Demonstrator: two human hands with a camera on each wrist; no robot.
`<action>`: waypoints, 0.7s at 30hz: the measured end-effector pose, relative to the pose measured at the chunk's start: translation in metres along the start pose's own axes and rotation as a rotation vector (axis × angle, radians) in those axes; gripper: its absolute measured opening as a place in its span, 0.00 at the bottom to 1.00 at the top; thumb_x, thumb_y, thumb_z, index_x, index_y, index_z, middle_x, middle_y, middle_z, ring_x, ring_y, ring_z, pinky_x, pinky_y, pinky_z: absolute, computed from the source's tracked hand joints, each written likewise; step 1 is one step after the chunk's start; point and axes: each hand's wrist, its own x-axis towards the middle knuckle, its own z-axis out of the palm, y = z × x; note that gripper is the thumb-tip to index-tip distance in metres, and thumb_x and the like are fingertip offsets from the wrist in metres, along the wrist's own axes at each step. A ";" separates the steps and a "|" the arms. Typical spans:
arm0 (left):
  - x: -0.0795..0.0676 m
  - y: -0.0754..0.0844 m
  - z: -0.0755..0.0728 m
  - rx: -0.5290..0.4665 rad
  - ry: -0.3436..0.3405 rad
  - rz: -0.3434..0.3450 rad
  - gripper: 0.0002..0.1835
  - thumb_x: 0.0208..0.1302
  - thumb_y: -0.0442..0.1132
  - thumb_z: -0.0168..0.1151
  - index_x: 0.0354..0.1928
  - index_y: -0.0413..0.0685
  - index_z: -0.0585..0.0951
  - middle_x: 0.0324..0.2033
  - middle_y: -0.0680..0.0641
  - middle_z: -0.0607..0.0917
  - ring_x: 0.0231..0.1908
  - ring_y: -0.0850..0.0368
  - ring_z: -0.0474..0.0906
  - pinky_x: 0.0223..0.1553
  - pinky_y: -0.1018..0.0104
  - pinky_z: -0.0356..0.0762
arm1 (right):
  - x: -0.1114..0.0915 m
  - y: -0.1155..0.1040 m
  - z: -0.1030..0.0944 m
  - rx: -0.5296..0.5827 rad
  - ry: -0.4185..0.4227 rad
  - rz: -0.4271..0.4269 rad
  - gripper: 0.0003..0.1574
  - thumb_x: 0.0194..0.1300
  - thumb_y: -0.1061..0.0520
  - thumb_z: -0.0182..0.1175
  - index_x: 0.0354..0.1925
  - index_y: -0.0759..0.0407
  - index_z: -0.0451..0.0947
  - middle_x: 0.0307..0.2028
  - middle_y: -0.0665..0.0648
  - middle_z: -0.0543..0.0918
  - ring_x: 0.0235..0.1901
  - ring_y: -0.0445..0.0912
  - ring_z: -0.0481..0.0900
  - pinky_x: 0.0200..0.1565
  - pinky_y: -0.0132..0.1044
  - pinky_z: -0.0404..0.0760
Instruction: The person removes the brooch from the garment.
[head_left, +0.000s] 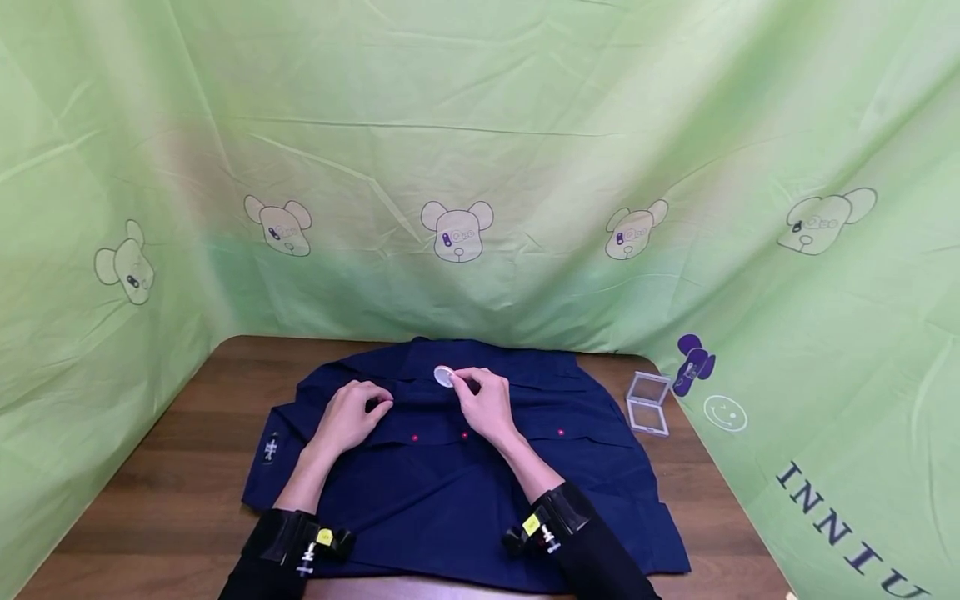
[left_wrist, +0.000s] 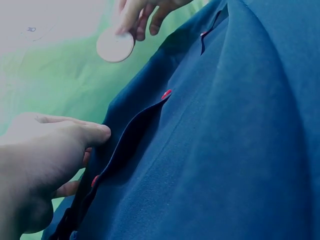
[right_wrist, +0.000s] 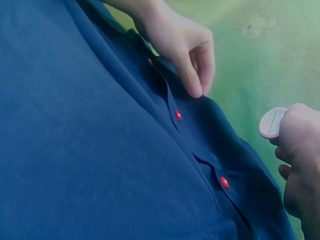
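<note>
A dark navy button-up shirt [head_left: 450, 517] lies spread over the table, with red buttons [right_wrist: 178, 115] along its placket. My right hand [head_left: 486, 404] pinches a small round white disc [head_left: 444, 377] by its edge and holds it up over the far part of the shirt. A pinkish rim and a thin dark line on its face show in the right wrist view. My left hand [head_left: 352, 414] is over the shirt's left part, thumb tip against the fingertips; nothing shows between them. In the right wrist view those fingertips [right_wrist: 197, 94] overlap the cloth near the placket.
An opened clear square case [head_left: 648, 417] stands on the wooden table [head_left: 150, 492] at the right. Green cloth curtains [head_left: 465, 108] with printed bear heads enclose the back and both sides. A small pale label [head_left: 271, 447] shows on the shirt's left.
</note>
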 end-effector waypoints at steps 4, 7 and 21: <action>0.001 0.001 0.001 -0.017 0.002 0.000 0.06 0.59 0.41 0.76 0.36 0.50 0.92 0.33 0.54 0.89 0.37 0.54 0.80 0.39 0.53 0.78 | -0.002 0.002 -0.008 0.003 0.022 -0.006 0.03 0.63 0.57 0.73 0.34 0.55 0.92 0.28 0.49 0.90 0.28 0.38 0.80 0.31 0.37 0.80; 0.003 0.004 0.001 -0.049 0.007 -0.012 0.10 0.60 0.46 0.76 0.40 0.51 0.92 0.37 0.54 0.89 0.41 0.55 0.80 0.42 0.53 0.78 | -0.005 0.005 -0.014 0.006 0.034 0.000 0.04 0.63 0.56 0.73 0.34 0.55 0.92 0.29 0.49 0.90 0.28 0.39 0.81 0.31 0.37 0.79; 0.009 0.017 0.000 -0.016 -0.048 0.015 0.20 0.73 0.48 0.64 0.59 0.43 0.85 0.57 0.41 0.83 0.58 0.41 0.75 0.57 0.38 0.72 | -0.013 0.009 -0.043 0.060 0.020 0.065 0.05 0.64 0.54 0.73 0.36 0.53 0.92 0.32 0.48 0.91 0.31 0.39 0.82 0.36 0.39 0.81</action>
